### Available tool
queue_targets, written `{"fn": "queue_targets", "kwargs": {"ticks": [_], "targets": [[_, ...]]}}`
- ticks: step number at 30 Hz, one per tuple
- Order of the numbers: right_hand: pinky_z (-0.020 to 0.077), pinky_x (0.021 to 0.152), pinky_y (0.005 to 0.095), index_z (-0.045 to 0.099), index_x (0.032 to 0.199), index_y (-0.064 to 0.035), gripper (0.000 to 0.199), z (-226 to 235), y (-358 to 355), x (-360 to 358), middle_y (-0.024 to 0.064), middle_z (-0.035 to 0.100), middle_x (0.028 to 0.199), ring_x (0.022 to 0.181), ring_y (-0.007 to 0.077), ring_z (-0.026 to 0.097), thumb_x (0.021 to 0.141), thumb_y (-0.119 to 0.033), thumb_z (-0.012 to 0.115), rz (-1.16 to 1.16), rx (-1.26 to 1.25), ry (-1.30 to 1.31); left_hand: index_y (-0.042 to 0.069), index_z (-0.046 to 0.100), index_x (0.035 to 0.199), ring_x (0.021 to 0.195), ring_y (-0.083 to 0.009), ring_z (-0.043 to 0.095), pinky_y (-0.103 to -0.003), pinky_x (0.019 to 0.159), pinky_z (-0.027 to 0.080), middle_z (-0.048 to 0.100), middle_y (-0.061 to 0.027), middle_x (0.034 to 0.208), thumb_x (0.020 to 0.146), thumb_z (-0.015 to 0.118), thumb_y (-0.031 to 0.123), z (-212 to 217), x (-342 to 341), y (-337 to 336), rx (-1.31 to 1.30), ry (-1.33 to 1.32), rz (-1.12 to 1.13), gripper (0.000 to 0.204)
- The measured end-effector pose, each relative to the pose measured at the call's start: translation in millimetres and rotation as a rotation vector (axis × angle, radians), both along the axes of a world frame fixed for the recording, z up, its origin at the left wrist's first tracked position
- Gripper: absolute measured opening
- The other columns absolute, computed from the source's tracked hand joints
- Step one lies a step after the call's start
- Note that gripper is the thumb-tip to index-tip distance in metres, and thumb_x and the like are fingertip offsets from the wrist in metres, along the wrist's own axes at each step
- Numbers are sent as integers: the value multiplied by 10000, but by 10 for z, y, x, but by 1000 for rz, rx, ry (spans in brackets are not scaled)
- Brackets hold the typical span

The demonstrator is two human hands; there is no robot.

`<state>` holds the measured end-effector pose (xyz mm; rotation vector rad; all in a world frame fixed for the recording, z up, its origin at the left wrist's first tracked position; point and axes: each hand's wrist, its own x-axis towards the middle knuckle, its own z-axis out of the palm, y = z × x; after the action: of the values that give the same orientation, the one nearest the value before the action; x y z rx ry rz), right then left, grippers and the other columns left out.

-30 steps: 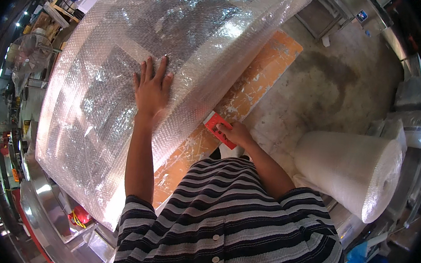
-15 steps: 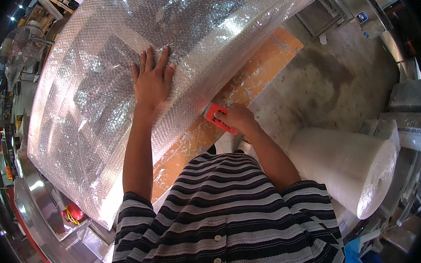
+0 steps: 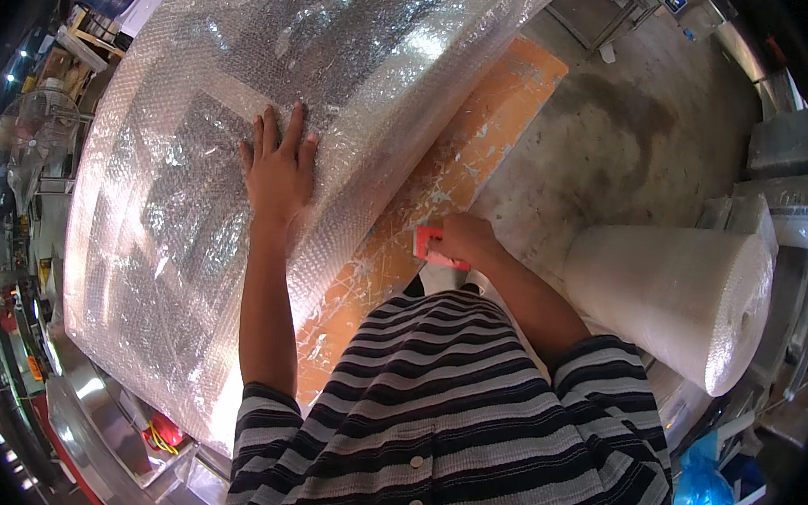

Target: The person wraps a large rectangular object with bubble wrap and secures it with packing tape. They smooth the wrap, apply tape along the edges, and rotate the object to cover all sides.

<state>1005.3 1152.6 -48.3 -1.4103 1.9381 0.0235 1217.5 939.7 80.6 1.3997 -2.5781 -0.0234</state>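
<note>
Board (image 3: 489, 131), hands (image 3: 279, 184) on bubble wrap (image 3: 181, 197) and red object (image 3: 423, 243)

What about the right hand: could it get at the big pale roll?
Probably yes: nothing visible stands between the right hand and the pale roll, though that hand holds a red object.

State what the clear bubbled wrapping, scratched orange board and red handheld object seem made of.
Clear bubbled wrapping: glossy plastic film, by its raised cells and bright glints. Scratched orange board: perhaps painted wood, worn, with pale streaks; core unclear. Red handheld object: possibly plastic or card, evenly bright; the right hand hides much.
</note>
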Motion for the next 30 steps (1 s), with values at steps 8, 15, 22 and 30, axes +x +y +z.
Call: {"fn": "queue_targets", "kwargs": {"ticks": [8, 15, 22, 30], "targets": [[552, 756, 436, 733, 924, 33, 754, -328, 1150, -195, 226, 725, 848, 852, 372, 730, 785, -708, 703, -398, 55, -311, 222, 387, 1578, 1542, -414, 194, -604, 1230, 97, 273, -230, 1643, 1050, 391, 532, 5, 12, -89, 38, 6, -50, 612], [551, 772, 455, 743, 869, 34, 822, -436, 1915, -318, 251, 716, 846, 880, 375, 728, 786, -779, 649, -683, 30, -393, 65, 512, 1441, 1441, -429, 374, -591, 1188, 279, 460, -235, 1506, 953, 653, 381, 91, -289, 633, -145, -100, -472, 598], [523, 660, 373, 730, 819, 45, 650, -445, 2212, -632, 162, 704, 701, 675, 230, 705, 858, -605, 725, -768, -93, -410, -31, 424, 1500, 1552, -293, 192, -439, 1292, 111, 277, -182, 1647, 931, 556, 167, -735, -228, 1163, -253, -890, -849, 617], [512, 653, 387, 721, 828, 36, 610, -618, 2238, -878, 149, 685, 695, 673, 182, 661, 907, -569, 700, -664, -132, -508, 61, 478, 1496, 1539, -334, 227, -547, 1264, 110, 295, -185, 1641, 1027, 453, 462, -1178, -40, 1781, 275, -917, -651, 617]]}}
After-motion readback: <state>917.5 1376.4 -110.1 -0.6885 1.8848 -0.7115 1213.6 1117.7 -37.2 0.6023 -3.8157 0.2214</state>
